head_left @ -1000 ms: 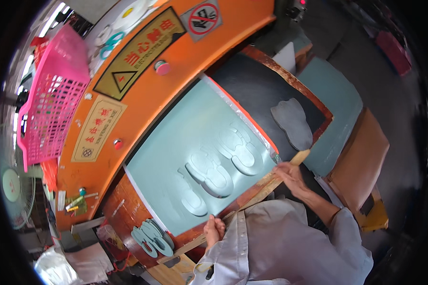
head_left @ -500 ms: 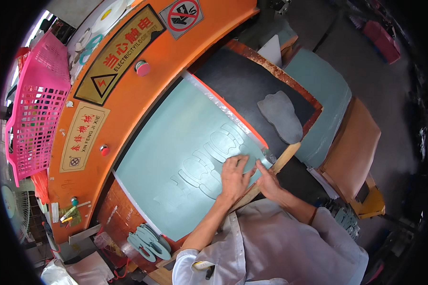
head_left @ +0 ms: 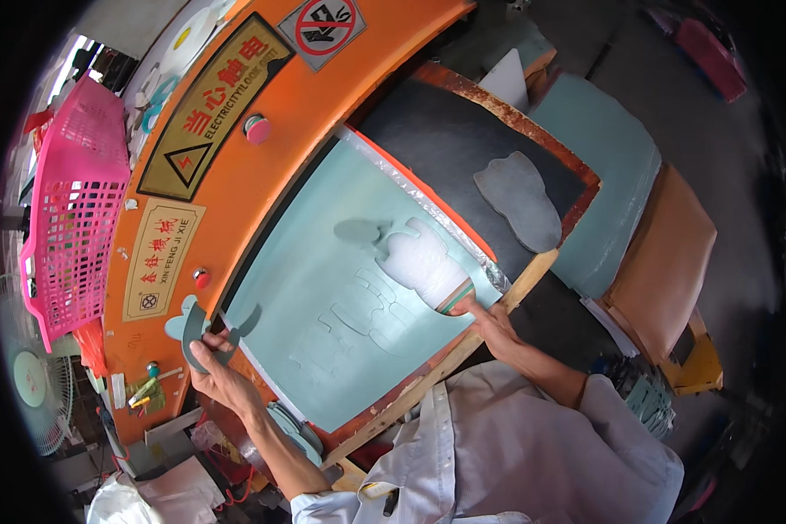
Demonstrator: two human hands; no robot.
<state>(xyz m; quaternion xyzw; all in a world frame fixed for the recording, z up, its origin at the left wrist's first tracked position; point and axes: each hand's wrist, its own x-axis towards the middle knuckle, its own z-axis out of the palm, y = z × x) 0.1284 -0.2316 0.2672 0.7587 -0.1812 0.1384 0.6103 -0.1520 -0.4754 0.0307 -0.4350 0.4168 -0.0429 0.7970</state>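
Observation:
A pale green foam sheet [head_left: 279, 297] lies on the machine bed, with cut outlines in its surface. Near its right end is an opening showing white material [head_left: 424, 262] underneath. My left hand [head_left: 218, 371] is raised past the sheet's left edge, thumb and fingers closed on a curved green foam cutout [head_left: 196, 332]. At the near end of the opening, my right hand [head_left: 491, 323] has its fingers bent against the sheet's edge, where a thin layered strip [head_left: 457, 297] shows; the fingertips are partly hidden. Beside my left forearm are stacked foam cutouts [head_left: 295, 434].
An orange machine frame [head_left: 279, 144] with red buttons arches over the sheet. A grey sole-shaped piece [head_left: 520, 201] lies on the black board to the right. Beyond are green sheets [head_left: 598, 175] and a brown sheet [head_left: 664, 253]. A pink basket [head_left: 74, 210] stands left.
My left hand has left the sheet and swung left with a foam cutout. An opening showing white now appears where outlines were. My right hand stays near the sheet's right corner.

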